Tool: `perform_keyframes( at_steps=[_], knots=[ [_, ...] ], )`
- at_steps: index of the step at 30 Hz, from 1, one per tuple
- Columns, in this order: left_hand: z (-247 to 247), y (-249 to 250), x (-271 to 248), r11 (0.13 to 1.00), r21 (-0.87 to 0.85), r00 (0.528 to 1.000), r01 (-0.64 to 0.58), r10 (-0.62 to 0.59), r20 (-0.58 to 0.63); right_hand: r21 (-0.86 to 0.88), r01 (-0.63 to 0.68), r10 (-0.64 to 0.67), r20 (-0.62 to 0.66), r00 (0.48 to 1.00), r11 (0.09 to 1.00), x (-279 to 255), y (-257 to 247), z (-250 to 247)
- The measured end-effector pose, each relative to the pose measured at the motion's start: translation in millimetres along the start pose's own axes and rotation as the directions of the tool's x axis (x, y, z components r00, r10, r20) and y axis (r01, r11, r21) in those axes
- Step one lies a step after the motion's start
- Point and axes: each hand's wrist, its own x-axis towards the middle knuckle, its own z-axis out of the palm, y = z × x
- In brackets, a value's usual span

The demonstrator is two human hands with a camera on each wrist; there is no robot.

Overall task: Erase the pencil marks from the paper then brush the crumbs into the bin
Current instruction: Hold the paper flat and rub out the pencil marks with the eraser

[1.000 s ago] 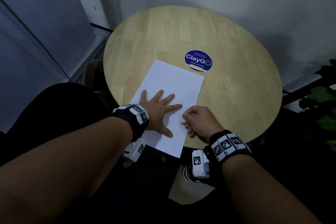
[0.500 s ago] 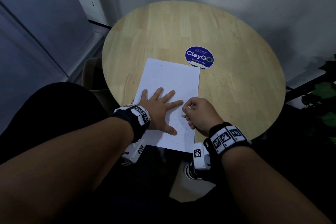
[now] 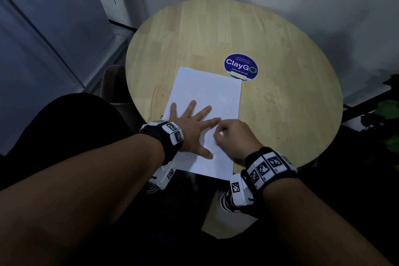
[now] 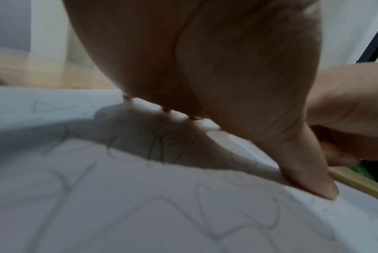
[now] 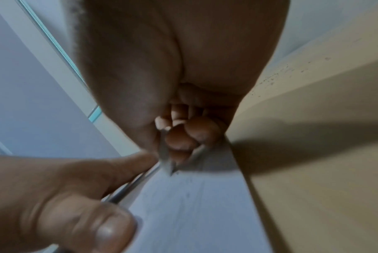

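Erasing step, marks remained on paper [image 3: 207,93].
Left hand [image 3: 192,129] flat, pinning; right hand [image 3: 234,138] fingers clenched, eraser unseen; next: rub the rest.

Eraser hidden inside curled right hand [image 3: 232,138]; pencil marks [image 4: 237,210] blurred, perhaps shapes.

White paper [image 3: 205,97] flat — pencil marks [image 4: 162,150] seemingly faint
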Motion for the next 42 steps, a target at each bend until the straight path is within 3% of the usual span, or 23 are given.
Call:
perform_keyframes(
  at_steps=[2, 3, 7, 8, 10, 12, 17, 21, 22, 25, 26, 30, 32, 35, 36, 39, 40, 42],
  knots=[
    [0.9, 0.5, 0.3, 1.0, 0.009, 1.0, -0.004, 0.004, -0.008, 0.0, -0.007, 0.007, 0.154, 0.988, 1.0, -4.4, -1.7, -0.2],
    [-0.1, 0.9, 0.1, 1.0, 0.011, 1.0, -0.006, 0.007, -0.009, 0.021, -0.02, 0.016, 0.157, 0.987, 1.0, -3.8, -1.0, -0.7],
    [-3.0, 1.0, 1.5, 1.0, -0.007, 1.0, -0.008, 0.008, 0.006, 0.06, -0.027, 0.038, -0.18, 0.983, 0.998, 10.2, 3.8, 2.1],
    [-2.0, 0.7, 1.1, 1.0, -0.01, 1.0, -0.004, 0.004, 0.008, 0.044, -0.026, 0.034, -0.176, 0.984, 0.999, 11.7, 3.8, 1.7],
    [0.6, -0.5, -0.4, 1.0, 0.0, 1.0, -0.002, 0.002, 0.005, 0.055, -0.04, 0.039, 0.019, 0.999, 0.998, 9.1, 1.2, 1.0],
    [2.4, -0.8, 0.3, 1.0, 0.012, 1.0, -0.006, 0.006, -0.006, 0.087, -0.092, 0.075, 0.177, 0.981, 0.992, 4.4, -0.6, -2.3],
    [-1.3, -1.1, 3.1, 1.0, -0.006, 1.0, -0.006, 0.006, 0.007, 0.054, -0.036, 0.041, -0.113, 0.993, 0.998, 15.3, 2.3, -0.5],
    [-0.8, -1.1, 2.5, 1.0, 0.003, 1.0, -0.009, 0.009, 0.01, 0.101, -0.073, 0.059, 0.14, 0.988, 0.992, 7.8, -4.3, 0.3],
    [-1.6, -1.0, 2.6, 1.0, 0.004, 1.0, -0.01, 0.01, 0.01, 0.117, -0.086, 0.072, 0.117, 0.99, 0.989, 9.4, -3.0, -0.2],
    [-2.0, -1.7, 3.7, 1.0, 0.003, 1.0, -0.01, 0.01, 0.012, 0.111, -0.08, 0.097, -0.157, 0.983, 0.991, 19.2, 2.2, 1.5],
    [-1.2, -2.1, 3.5, 1.0, 0.0, 1.0, -0.009, 0.009, 0.011, 0.101, -0.076, 0.094, -0.182, 0.979, 0.992, 20.3, 2.5, 1.9],
    [2.1, -3.8, 2.9, 1.0, 0.001, 1.0, -0.018, 0.018, 0.002, 0.149, -0.148, 0.125, 0.153, 0.98, 0.978, 11.3, -4.0, -0.4],
    [0.8, -4.0, 3.7, 1.0, -0.001, 1.0, -0.019, 0.019, 0.003, 0.175, -0.155, 0.136, 0.116, 0.984, 0.972, 13.1, -3.6, -2.4],
    [0.9, -4.6, 5.8, 1.0, -0.006, 1.0, -0.018, 0.018, 0.007, 0.095, -0.077, 0.089, -0.134, 0.987, 0.993, 19.9, -2.4, -1.9],
    [1.6, -5.2, 5.4, 1.0, -0.007, 1.0, -0.016, 0.016, 0.007, 0.065, -0.062, 0.069, -0.108, 0.992, 0.996, 19.6, -3.6, -1.5],
    [3.5, -5.3, 4.8, 1.0, 0.002, 1.0, -0.022, 0.022, -0.001, 0.071, -0.105, 0.09, 0.188, 0.978, 0.992, 10.2, -10.4, -1.7],
    [2.5, -4.8, 4.9, 1.0, 0.002, 1.0, -0.023, 0.023, -0.002, 0.074, -0.112, 0.095, 0.202, 0.975, 0.991, 9.2, -10.6, -3.1],
    [-0.9, -3.6, 5.3, 1.0, -0.004, 1.0, -0.019, 0.019, 0.001, 0.095, -0.087, 0.083, 0.049, 0.995, 0.992, 15.2, -8.5, -2.6]
  ],
)
